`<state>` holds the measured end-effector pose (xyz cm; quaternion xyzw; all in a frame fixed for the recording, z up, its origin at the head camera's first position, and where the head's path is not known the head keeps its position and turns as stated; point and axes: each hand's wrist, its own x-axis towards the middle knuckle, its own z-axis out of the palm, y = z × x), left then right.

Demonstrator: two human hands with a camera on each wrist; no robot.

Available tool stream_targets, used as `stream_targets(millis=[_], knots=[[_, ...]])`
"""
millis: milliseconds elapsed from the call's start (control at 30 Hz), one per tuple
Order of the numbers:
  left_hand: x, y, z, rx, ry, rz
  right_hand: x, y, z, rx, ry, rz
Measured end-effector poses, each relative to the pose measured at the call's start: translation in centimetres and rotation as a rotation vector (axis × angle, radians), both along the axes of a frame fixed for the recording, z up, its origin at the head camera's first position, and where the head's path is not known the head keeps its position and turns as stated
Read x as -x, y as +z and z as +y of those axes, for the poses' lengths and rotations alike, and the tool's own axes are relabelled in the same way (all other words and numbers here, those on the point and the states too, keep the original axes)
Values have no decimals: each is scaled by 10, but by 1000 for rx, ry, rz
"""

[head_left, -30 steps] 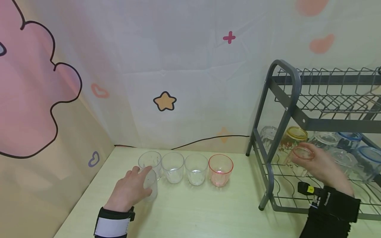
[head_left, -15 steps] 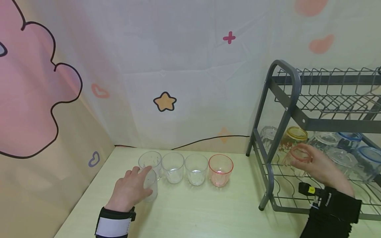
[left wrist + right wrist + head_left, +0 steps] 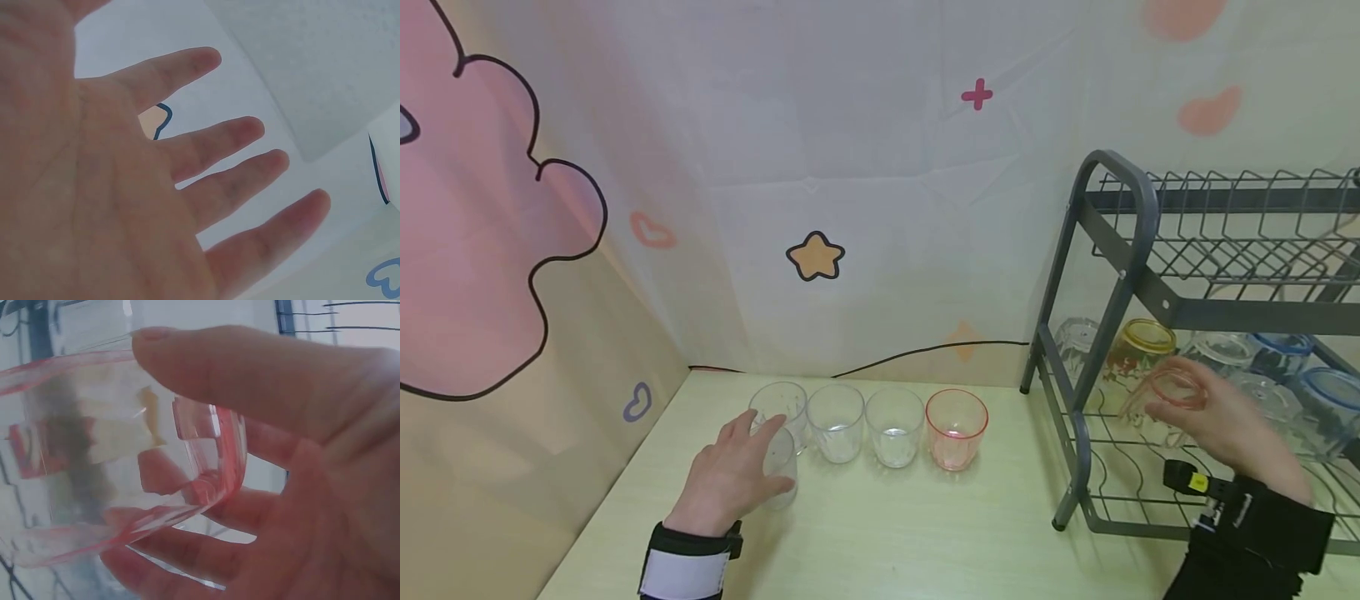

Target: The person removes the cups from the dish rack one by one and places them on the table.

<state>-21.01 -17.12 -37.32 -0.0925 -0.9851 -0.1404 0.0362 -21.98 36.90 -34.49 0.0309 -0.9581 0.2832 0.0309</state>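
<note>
My left hand is beside a clear glass at the left end of the table, its thumb and fingers spread around the near side. In the left wrist view the fingers are extended and apart, with nothing in the palm. My right hand grips a pink-tinted glass over the lower rack shelf, thumb on one side and fingers curled under the other. A clear handled glass, two clear glasses and a red-rimmed glass stand in a row on the table.
A grey two-tier wire rack stands at the right. On its lower shelf are a yellow-based glass, a blue-based glass and several others, upside down. A patterned cloth hangs behind the table.
My left hand has loosened, its fingers spreading slightly off the clear glass. My right hand has moved a little to the right and up with the pink-tinted glass, which has tilted.
</note>
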Motion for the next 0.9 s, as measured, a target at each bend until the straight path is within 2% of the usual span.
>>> stream_targets(millis=[200, 333, 467, 667, 900], knots=[[-3, 5, 4, -14, -9, -12, -9, 8, -3, -2, -36, 60], [-5, 8, 6, -25, -31, 3, -18, 16, -8, -25, -95, 101], [-8, 13, 10, -72, -85, 20, -29, 23, -13, -41, -170, 108], [-15, 25, 23, -165, -202, 21, -42, 30, -18, -52, -230, 111], [-22, 39, 38, -166, -258, 72, -54, 37, -28, -54, -236, 139]])
